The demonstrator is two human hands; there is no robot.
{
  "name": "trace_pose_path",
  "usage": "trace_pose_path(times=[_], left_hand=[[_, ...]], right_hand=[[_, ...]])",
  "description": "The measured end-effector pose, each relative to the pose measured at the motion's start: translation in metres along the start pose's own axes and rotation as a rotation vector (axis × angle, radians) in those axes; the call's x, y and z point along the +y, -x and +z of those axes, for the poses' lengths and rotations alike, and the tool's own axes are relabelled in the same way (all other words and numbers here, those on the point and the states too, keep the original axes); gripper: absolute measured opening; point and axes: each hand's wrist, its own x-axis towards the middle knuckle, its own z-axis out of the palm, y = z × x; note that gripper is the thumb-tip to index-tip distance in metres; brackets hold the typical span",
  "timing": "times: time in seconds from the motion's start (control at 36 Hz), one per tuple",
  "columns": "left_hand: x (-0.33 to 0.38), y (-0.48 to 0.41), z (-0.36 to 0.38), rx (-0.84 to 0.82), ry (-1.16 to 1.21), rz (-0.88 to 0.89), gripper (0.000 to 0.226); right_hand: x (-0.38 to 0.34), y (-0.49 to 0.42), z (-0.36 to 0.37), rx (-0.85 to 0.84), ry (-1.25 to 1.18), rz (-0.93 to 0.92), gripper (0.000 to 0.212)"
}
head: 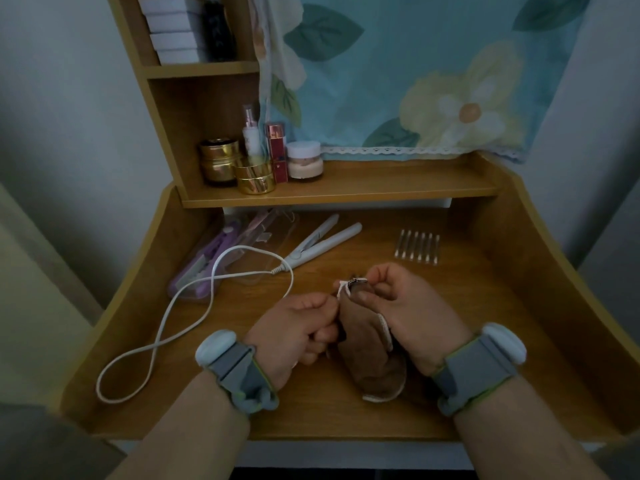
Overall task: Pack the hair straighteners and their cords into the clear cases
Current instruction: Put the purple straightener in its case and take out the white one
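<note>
Both hands work over the near middle of the wooden desk (pixel 450 306), and everything else is placed from there. The left hand (pixel 298 330) is curled, its fingertips pinching the edge of a brown pouch (pixel 367 355) with white trim. The right hand (pixel 401 303) pinches the pouch's top, where a white drawstring (pixel 343 287) and a small dark piece sit; what the pouch holds cannot be seen. Both wrists wear grey bands.

Beyond the hands, toward the back of the desk, a white hair straightener (pixel 322 242) lies bare on the wood with its plates apart. Its white cord (pixel 194 306) runs from its near end in a loose figure-eight loop to the left of the hands, outside any case. Left of the white straightener lies a clear case (pixel 273 230), open. Further left, a second clear case (pixel 194 271) holds a purple straightener (pixel 214 247).

To the right of the white straightener, a row of small sticks (pixel 417 246) lies on the desk. On the shelf (pixel 381 185) behind stand gold jars (pixel 254 176), a red box and a white-lidded jar.
</note>
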Motion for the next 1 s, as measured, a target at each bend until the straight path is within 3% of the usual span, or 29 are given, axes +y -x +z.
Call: trace_pose_path(times=[0.14,0.22,0.33,0.44,0.53,0.58,0.67,0.75,0.86,1.0], left_hand=[[0.002,0.0,-0.003,-0.032,0.059,-0.026,0.026],[0.002,0.0,-0.002,-0.017,0.069,-0.005,0.021],[0.006,0.002,0.001,0.123,0.061,0.02,0.014],[0.006,0.005,0.005,0.408,-0.385,0.152,0.012],[0.009,0.007,0.012,0.45,-0.68,0.202,0.01],[0.012,0.007,0.019,0.452,-0.861,0.178,0.008],[0.014,0.003,0.027,0.492,-1.152,0.21,0.009],[0.017,0.003,0.033,0.466,-1.179,0.233,0.012],[0.014,0.005,0.033,0.416,-1.181,0.269,0.012],[0.013,0.006,0.03,0.37,-1.063,0.251,0.02]], right_hand=[[0.002,0.001,0.003,-0.017,-0.008,0.038,0.017],[0.005,0.002,0.006,0.065,-0.095,0.068,0.015],[0.009,0.001,0.002,0.174,-0.235,0.139,0.013],[0.011,0.002,-0.008,0.298,-0.569,0.188,0.017],[0.009,0.005,-0.013,0.291,-0.697,0.139,0.015],[0.005,0.009,-0.006,0.247,-0.585,0.099,0.025],[0.004,0.008,0.011,0.253,-0.16,0.042,0.058],[0.004,0.0,0.01,0.249,0.008,0.079,0.065],[0.006,-0.004,0.004,0.175,0.091,0.074,0.049],[0.012,0.001,-0.002,0.057,0.025,0.047,0.03]])
